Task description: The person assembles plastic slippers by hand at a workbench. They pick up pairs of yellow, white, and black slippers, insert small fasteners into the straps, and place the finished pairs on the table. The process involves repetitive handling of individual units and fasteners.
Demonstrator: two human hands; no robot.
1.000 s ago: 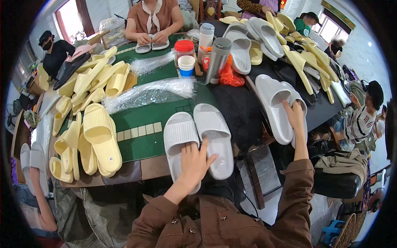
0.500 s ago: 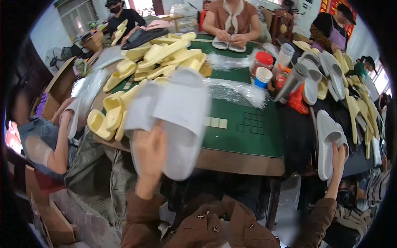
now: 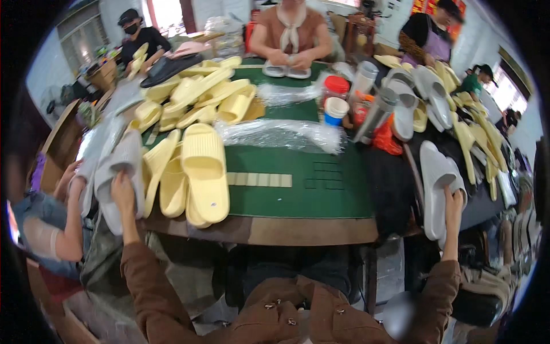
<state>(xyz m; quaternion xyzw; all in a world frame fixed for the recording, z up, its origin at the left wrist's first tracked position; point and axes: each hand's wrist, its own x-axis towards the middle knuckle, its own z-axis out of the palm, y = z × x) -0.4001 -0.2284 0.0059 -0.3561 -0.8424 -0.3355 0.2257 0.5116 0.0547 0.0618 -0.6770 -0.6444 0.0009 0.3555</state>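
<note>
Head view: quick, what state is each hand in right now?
Left hand: closed, holding gray slippers.
Right hand: closed, holding another gray pair at the table's right side.

A small slipper workshop is suggested by the green-topped table (image 3: 252,198), where yellow slippers (image 3: 206,172) are heaped beside bundled clear plastic (image 3: 281,135), by the dark table (image 3: 480,207) piled with more footwear (image 3: 432,97), by the grey slippers (image 3: 433,183) held in pairs, and by the co-workers (image 3: 292,34) stationed around the room
</note>
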